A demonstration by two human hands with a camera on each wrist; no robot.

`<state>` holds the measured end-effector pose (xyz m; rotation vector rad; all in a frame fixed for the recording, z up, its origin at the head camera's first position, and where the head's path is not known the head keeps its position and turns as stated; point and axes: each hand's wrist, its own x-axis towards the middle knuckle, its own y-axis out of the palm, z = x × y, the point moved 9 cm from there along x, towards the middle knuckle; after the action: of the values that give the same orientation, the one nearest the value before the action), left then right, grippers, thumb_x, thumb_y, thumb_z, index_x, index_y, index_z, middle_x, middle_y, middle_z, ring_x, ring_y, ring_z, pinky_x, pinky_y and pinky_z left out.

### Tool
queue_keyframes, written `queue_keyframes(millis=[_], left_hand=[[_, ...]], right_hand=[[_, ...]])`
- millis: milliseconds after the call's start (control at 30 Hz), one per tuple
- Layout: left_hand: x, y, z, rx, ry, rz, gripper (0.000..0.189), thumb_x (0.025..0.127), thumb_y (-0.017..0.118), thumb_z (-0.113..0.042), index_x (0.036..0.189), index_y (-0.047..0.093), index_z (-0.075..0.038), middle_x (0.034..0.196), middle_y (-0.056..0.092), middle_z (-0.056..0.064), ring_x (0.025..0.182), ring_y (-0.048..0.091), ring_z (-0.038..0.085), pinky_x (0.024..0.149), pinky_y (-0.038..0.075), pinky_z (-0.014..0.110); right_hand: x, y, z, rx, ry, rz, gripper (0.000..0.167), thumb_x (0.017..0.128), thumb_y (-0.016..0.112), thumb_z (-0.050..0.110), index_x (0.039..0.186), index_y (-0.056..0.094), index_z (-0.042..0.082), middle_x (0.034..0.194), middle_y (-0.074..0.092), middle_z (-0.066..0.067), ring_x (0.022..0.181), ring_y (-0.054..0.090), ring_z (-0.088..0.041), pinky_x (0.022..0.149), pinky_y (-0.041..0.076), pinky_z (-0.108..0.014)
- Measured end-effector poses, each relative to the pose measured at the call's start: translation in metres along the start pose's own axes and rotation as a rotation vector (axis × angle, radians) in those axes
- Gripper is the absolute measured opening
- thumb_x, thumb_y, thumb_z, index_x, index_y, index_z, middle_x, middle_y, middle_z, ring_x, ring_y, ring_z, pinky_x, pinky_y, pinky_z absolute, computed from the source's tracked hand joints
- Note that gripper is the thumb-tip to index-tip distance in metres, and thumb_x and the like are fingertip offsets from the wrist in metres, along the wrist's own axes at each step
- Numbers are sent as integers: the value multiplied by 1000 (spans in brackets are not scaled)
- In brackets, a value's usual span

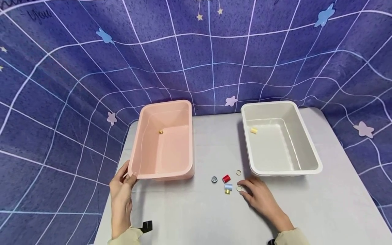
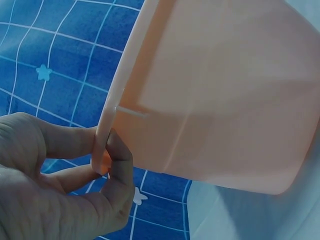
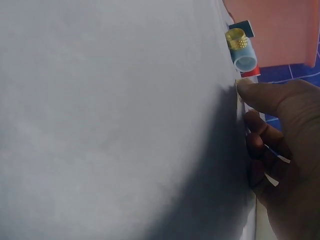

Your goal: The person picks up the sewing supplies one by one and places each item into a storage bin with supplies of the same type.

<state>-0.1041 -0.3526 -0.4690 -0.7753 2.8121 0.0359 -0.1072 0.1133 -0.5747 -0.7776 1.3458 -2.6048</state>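
Head pic bright, L-wrist pic dim

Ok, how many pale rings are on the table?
2: a near ring right by the tips of the right hand, and a far ring beyond it, beside the red spool. The hand may hide more.

We are missing the far end of the pink bin (image 2: 215,90), which the left wrist view's upper edge is cutting off, and the left grip (image 2: 60,182) is being cropped there too. In the head view, the right grip (image 1: 260,197) is hiding its outer fingers — and we are not managing to tell whether finger and thumb are touching the pale ring (image 1: 237,188) between them. A gold piece (image 1: 161,132) inside the bin is looking too small to identify. The lower edge is cutting both sleeves (image 1: 126,237); the upper edge is slicing some lettering (image 1: 15,3).
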Motion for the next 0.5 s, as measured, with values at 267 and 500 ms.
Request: queue_keyframes(millis=[267,500], left_hand=[[1,2,1,-44,-2,6,60,98,53,16,155,46,-1,130,55,8,105,63,7,81,59,14],[1,5,-2,-54,26,25,60,97,54,16,156,44,2,127,57,5,104,62,7,81,59,14]], right_hand=[[2,1,-1,-14,31,2,34,75,92,15,105,77,18,96,70,1,91,65,-21,81,53,-43],[2,-6,0,101,96,52,30,83,86,11,111,76,16,106,77,3,98,72,-17,85,59,-41]])
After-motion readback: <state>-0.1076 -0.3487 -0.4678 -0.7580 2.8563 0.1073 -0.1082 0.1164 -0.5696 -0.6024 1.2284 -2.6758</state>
